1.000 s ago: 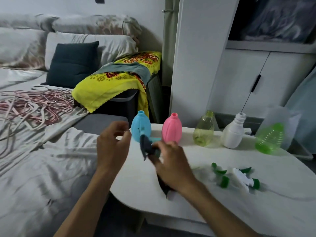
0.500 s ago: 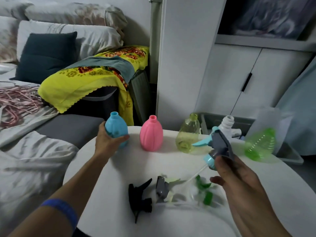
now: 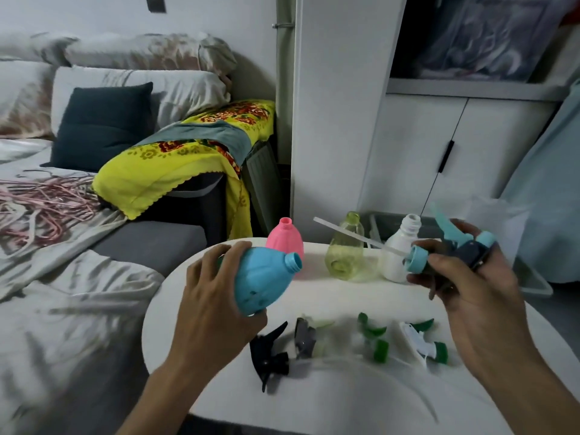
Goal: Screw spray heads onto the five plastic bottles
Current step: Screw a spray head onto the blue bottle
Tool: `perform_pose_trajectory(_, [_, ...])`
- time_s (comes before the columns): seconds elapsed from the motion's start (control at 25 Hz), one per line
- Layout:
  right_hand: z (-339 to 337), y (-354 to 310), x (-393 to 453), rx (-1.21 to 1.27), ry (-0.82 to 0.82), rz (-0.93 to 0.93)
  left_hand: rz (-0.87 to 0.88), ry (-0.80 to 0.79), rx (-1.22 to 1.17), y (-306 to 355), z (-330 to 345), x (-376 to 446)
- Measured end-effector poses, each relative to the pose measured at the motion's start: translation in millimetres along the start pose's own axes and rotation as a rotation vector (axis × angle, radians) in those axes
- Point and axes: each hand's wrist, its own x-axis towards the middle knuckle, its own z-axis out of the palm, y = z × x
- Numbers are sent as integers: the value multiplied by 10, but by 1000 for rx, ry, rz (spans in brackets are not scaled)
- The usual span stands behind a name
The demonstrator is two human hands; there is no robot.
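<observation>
The left hand (image 3: 216, 296) grips the blue bottle (image 3: 262, 279) above the table's (image 3: 339, 400) near-left part, fingers curled round its body. The bottle is tilted, its long axis running up and to the right, so the open neck faces the right hand. Just behind it the pink bottle (image 3: 285, 237) stands on the table, and further right the yellow bottle (image 3: 345, 246) and the white bottle (image 3: 400, 251), all uncapped. A fifth bottle cannot be made out.

The right hand (image 3: 467, 284) holds the blue spray head (image 3: 452, 249), fingers closed round its dark body, collar towards the blue bottle. Its tube (image 3: 351, 234) sticks out up and to the left, crossing in front of the yellow bottle; its tip lies above and to the right of the blue neck, apart from it. My reading is that the coming move turns on bringing the tube tip down into that neck and lining up the two axes.

Below, on the table, lie a black head (image 3: 270, 354), a grey head (image 3: 304, 337), a green head (image 3: 375, 339) and a white head (image 3: 423, 342), clear of the path.
</observation>
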Motion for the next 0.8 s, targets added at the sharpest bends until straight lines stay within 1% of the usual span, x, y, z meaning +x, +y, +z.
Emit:
perform_pose_trajectory(0.08, [-35,-25,-12,-95,-47,-35,22,14,32,49,-37,-35])
perform_pose_trajectory(0.24, [-126,22,-42,-226,-102,-25,25,9,80,-11,-52,5])
perform_pose_trajectory(0.36, [-152,62,-65,-234,-160,-4,82,-35,95,34,-4,10])
perform_pose_trajectory(0.56, [-25,208,-191,-216,-267,56,255,-140,69,243,110,-20])
perform_pose_trajectory(0.64, [72,314,-289,-185,-233,45,271,-171,56,321,161,-37])
perform_pose_trajectory(0.72, [150,400,-370,-197,-186,-11,272,-176,57,356,194,-34])
perform_pose_trajectory(0.8, [192,420,-415,-237,-180,-66,284,-174,57,360,198,-33])
